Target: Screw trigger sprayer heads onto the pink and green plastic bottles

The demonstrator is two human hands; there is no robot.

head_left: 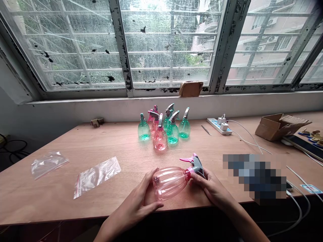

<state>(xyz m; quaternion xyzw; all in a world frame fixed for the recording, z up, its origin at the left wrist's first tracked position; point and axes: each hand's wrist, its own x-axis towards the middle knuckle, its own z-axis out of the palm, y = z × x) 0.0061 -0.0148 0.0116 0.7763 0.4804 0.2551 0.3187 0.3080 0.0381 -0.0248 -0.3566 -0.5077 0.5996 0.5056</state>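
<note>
Pink spray bottle (170,183) on its side over front edge of table (121,134), base to my left; cannot tell if it touches wood. My left hand (140,198) cups base, thumb and fingers spread wide around it. My right hand (214,188) curled closer, gripping neck below grey spray head (198,166). Beyond: standing cluster of green bottles (173,132) and pink bottles (160,137). Left: two clear plastic bags (97,176), lying flat, apart.

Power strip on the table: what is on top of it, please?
Two white adapters sit on the power strip; the strip's surface directly beneath them is covered and cannot be seen.
</note>
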